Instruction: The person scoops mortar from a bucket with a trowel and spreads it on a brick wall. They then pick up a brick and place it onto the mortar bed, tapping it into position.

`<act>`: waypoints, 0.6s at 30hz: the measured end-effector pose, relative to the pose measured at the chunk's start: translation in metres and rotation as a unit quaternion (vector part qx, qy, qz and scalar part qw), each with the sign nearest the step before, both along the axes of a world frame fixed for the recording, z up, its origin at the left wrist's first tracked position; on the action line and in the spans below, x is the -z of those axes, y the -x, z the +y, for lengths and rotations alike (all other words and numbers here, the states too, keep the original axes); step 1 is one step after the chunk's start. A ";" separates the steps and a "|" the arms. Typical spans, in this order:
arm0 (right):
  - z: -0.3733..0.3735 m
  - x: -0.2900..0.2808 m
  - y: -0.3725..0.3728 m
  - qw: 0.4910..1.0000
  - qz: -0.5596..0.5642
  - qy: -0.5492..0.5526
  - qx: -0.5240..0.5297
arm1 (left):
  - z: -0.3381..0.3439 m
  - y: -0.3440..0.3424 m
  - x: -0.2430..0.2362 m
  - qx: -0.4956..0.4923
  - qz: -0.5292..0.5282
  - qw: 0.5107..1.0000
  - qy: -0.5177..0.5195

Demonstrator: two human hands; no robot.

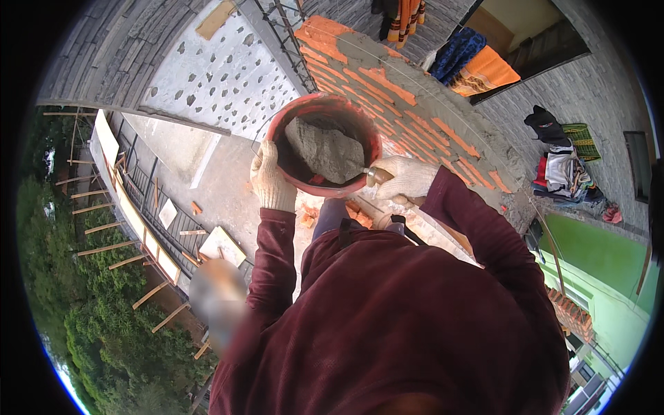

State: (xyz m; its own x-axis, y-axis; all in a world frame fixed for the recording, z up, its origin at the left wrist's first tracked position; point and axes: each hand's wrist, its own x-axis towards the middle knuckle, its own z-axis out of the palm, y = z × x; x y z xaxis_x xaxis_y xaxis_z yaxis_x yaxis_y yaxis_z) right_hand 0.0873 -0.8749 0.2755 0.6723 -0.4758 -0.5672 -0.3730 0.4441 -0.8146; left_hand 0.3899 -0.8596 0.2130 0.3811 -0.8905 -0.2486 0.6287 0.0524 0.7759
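A red bucket (285,166) with grey mortar (325,149) inside is held up in front of my body. My left hand (272,176), in a white knit glove, grips its left rim with closed fingers. My right hand (404,178), gloved too, is closed on the handle of a trowel (379,177) at the bucket's right side. The blade is largely covered by mortar or too hard to tell apart from it. Just beyond the bucket stands a brick wall (387,90) partly coated with grey mortar.
Loose bricks (360,216) lie below me. A railing with boards (149,232) runs along the left edge, trees (83,332) beyond. A blurred shape (218,304), possibly a person, is at lower left. Clothes (564,169) hang on the right. A speckled white panel (207,69) is at upper left.
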 end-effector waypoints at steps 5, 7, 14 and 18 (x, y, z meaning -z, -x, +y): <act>-0.020 -0.016 0.045 0.997 0.059 -0.008 0.055 | -0.028 0.003 0.025 -0.015 -0.016 0.999 -0.023; -0.034 -0.021 0.061 0.988 0.074 0.103 0.087 | -0.034 0.006 0.022 -0.008 -0.019 0.999 -0.028; -0.112 -0.070 0.078 0.955 0.181 0.131 0.198 | -0.041 -0.021 0.045 -0.024 -0.063 0.997 -0.048; -0.160 -0.064 0.060 0.876 0.381 0.282 0.087 | -0.040 -0.033 0.032 -0.031 -0.064 0.996 -0.058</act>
